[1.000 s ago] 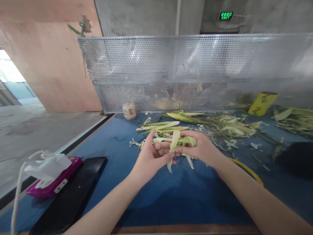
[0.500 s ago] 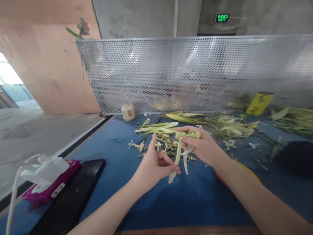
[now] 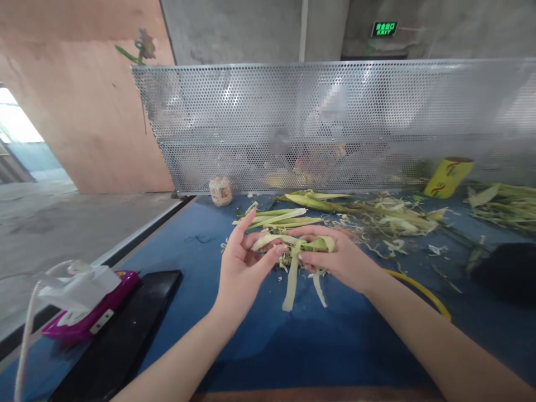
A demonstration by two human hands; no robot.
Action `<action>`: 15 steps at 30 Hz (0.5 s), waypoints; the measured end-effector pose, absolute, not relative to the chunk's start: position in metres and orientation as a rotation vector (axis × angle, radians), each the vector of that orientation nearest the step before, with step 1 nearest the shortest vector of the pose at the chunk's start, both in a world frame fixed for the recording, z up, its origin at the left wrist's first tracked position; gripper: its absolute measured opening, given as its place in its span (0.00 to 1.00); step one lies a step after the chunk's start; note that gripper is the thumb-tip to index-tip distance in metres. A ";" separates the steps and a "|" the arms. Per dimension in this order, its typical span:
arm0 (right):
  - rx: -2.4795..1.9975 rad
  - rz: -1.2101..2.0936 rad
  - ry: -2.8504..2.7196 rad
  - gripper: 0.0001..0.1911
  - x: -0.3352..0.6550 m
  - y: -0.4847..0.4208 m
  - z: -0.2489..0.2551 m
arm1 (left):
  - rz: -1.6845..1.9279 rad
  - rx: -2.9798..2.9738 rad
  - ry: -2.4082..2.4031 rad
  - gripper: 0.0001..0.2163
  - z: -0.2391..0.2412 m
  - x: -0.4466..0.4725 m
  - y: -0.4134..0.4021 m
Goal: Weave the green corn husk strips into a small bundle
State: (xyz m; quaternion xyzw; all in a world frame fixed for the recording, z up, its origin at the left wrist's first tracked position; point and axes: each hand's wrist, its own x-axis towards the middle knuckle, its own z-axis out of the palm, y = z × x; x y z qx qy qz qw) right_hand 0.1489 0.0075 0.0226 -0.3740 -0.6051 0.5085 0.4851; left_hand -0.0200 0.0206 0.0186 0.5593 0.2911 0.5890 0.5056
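Observation:
Pale green leaf strips [image 3: 290,290] are folded or knotted together in front of me, above the blue tabletop [image 3: 251,346]. My right hand [image 3: 341,259] pinches the looped part between thumb and fingers. From this bundle one broad end hangs down, and a thinner white strip [image 3: 319,290] dangles beside it. My left hand [image 3: 245,271] grips another strip end at its thumb and fingers, with the index finger raised. Small knotted plant pieces [image 3: 287,259] lie behind the hands, partly hidden. Just beyond them rest several long green stalks [image 3: 280,216].
A phone-like black slab [image 3: 125,329] and a magenta power strip [image 3: 98,318] with a white plug lie at left. Along the back are a whitish jar [image 3: 220,191], leaf scraps [image 3: 393,218], a yellow can [image 3: 449,178] and a perforated metal screen [image 3: 251,111]. A dark object [image 3: 506,273] sits right.
My left hand has moved up from the hanging strip's lower end and now holds a strip beside the knot. The right hand has shifted slightly left and down, keeping its pinch.

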 end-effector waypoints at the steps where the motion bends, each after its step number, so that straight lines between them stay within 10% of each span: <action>1: -0.913 1.239 -1.468 0.19 0.149 0.007 0.022 | 1.438 1.347 0.700 0.30 0.018 -0.020 0.021; 15: -0.668 1.282 -1.451 0.07 0.153 0.007 0.024 | 1.760 1.159 0.604 0.07 0.033 -0.035 0.036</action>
